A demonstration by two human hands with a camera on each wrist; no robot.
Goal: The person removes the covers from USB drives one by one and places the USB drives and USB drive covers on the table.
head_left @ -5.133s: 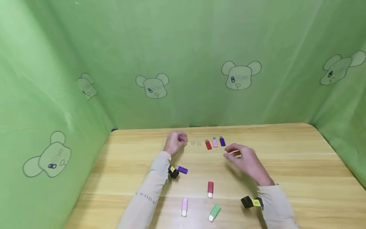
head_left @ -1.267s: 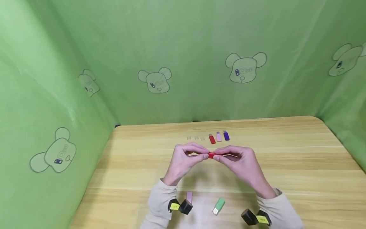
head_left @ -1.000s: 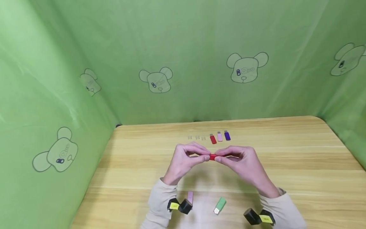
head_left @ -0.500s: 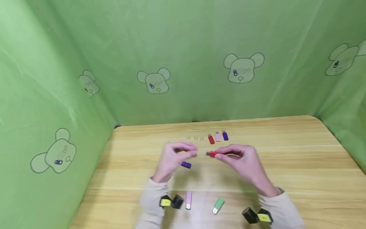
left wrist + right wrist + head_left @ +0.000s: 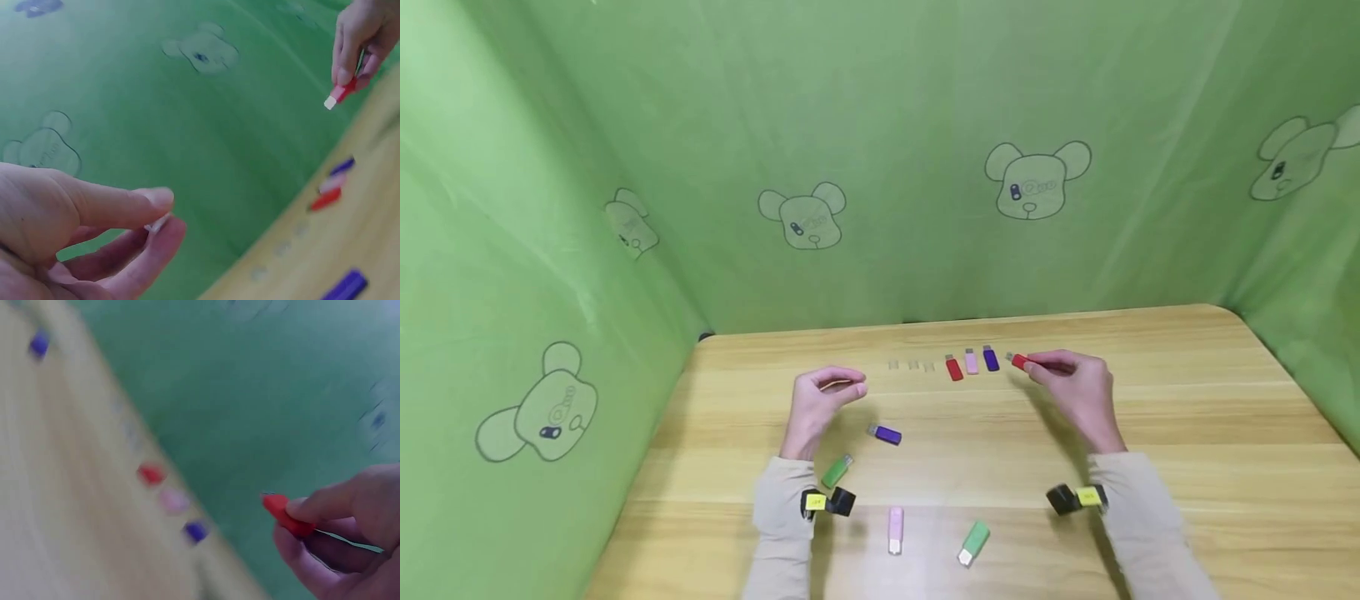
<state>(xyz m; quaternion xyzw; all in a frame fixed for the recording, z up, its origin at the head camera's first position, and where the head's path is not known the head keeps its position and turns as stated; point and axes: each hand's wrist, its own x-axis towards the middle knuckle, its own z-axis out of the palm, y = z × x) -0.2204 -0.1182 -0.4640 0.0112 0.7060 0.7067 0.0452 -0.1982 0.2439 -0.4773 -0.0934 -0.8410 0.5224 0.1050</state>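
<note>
Right hand [image 5: 1075, 393] pinching red USB stick [image 5: 1020, 362], metal plug bare, up in air near purple stick [image 5: 991, 359]. Left hand [image 5: 820, 404] kinda pinching tiny clear cap [image 5: 157, 224], left of table's clear caps [image 5: 913, 365].

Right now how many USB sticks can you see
8: one red stick in the right hand; another red, a pink and a purple lined up far back; another purple and a green right of the left arm; another pink and another green nearest you. Arms may hide more.
</note>
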